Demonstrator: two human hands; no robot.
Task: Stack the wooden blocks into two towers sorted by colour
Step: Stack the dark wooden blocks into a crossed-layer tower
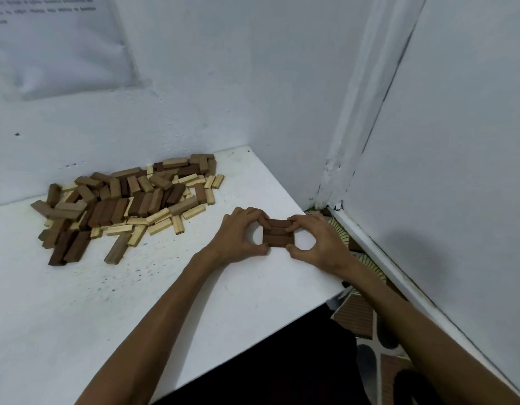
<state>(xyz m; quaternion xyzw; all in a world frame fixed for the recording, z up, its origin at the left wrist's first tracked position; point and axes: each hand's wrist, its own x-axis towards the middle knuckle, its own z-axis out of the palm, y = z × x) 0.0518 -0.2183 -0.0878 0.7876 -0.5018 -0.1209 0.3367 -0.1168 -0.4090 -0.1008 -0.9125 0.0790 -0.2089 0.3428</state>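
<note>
Blocks, dark smooth wood, oblong.

A bare room: white table, painted walls.

A: Light?
B: Soft, cool, even. Bluish cast on the back wall. Source out of frame. One broad, soft-edged shadow on the right wall.
A: Brightest patch?
B: The worktop, pale, its specks legible. Below its near edge, almost black.
A: Sharpness?
B: Best mid-frame: brown blocks between left hand and right hand keep clean edges. Print on the wall sheet smeared, unreadable. Wide-angle bend: corner seam leans, worktop edges bow.
</note>
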